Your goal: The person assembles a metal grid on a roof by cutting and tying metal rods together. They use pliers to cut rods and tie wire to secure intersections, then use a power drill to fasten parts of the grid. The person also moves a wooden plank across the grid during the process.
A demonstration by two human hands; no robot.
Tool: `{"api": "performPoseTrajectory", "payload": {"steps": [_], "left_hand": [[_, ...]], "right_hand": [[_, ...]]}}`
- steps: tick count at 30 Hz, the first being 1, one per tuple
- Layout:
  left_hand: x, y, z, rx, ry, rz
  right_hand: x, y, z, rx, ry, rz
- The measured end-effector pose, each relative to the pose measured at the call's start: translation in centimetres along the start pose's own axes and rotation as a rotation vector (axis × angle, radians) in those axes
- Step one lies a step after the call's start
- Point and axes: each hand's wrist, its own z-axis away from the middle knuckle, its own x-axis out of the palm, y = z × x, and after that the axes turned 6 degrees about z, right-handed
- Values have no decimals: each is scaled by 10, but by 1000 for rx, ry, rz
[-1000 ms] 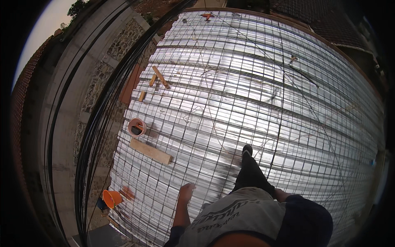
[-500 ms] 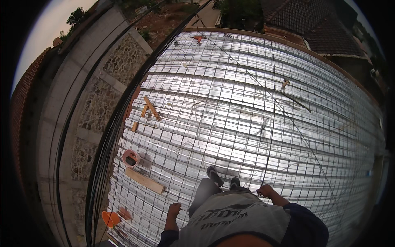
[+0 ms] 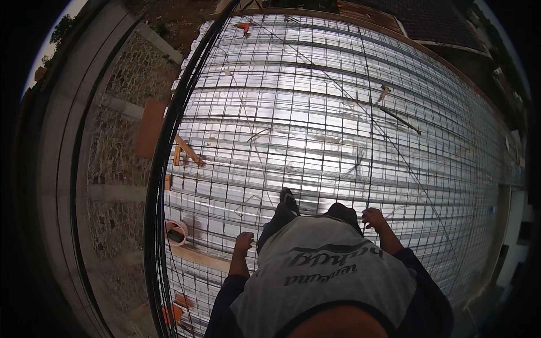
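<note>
My left hand (image 3: 244, 241) hangs beside my left hip, its fingers curled in. Whether anything is inside it is too small to see. On the other side my right hand (image 3: 372, 218) is held out past my hip, fingers bent but apart, with nothing visible in them. Below both hands spreads a grid of thin steel reinforcing bars (image 3: 293, 127) over shiny ribbed metal decking (image 3: 315, 107). My shoe (image 3: 288, 200) stands on this mesh, left foot ahead.
Black cables (image 3: 155, 225) run along the left edge, beside a stone wall (image 3: 121, 135). Near them are a pink bucket (image 3: 184, 232), a wooden plank (image 3: 203, 259), wood pieces (image 3: 190, 151) and an orange container (image 3: 172, 315). A dark bent rod (image 3: 401, 120) lies ahead right.
My view has shifted, and the bucket and plank now appear farther left, partly behind the cables. Both hands sit higher in the picture, and the right hand's fingers look more spread.
</note>
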Motion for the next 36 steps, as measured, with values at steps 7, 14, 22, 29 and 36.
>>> {"api": "performPoseTrajectory", "payload": {"steps": [7, 14, 22, 29, 36], "left_hand": [[16, 177, -5, 246, 12, 74], [-4, 114, -57, 326, -310, -403], [77, 250, -89, 32, 174, -90], [264, 454, -158, 448, 121, -462], [416, 613, -176, 300, 55, -372]], "right_hand": [[6, -16, 1, -343, -157, 777], [8, 29, -67, -419, 12, 798], [-103, 51, -208, -260, -251, 733], [-245, -28, -394, -320, -351, 716], [-449, -139, -516, 206, -157, -365]]}}
